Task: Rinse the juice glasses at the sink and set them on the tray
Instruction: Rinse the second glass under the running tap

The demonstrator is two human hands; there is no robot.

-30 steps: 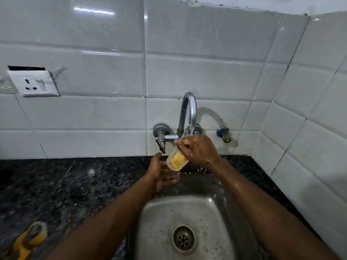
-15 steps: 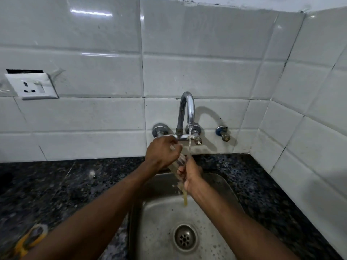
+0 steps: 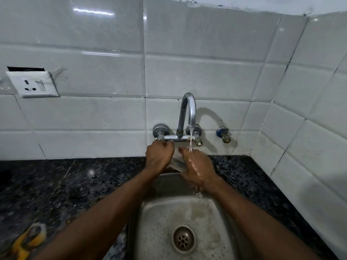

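A clear juice glass (image 3: 175, 162), blurred and tilted, sits between my two hands above the back of the steel sink (image 3: 150, 224). My right hand (image 3: 198, 167) holds the glass, and water from the chrome tap (image 3: 188, 113) runs over its fingers and down into the basin. My left hand (image 3: 159, 155) is up at the tap's left handle, with its fingers curled over it and hiding it. No tray is in view.
Dark speckled stone counter (image 3: 75, 184) runs on both sides of the sink. Yellow-handled scissors (image 3: 28, 239) lie at the lower left. A wall socket (image 3: 32, 84) and a small blue-capped valve (image 3: 223, 135) are on the white tiles. The drain (image 3: 184, 239) is open.
The orange juice has been tipped out of the glass. My left hand rose from below the glass to the tap handle, and the water stream has grown stronger.
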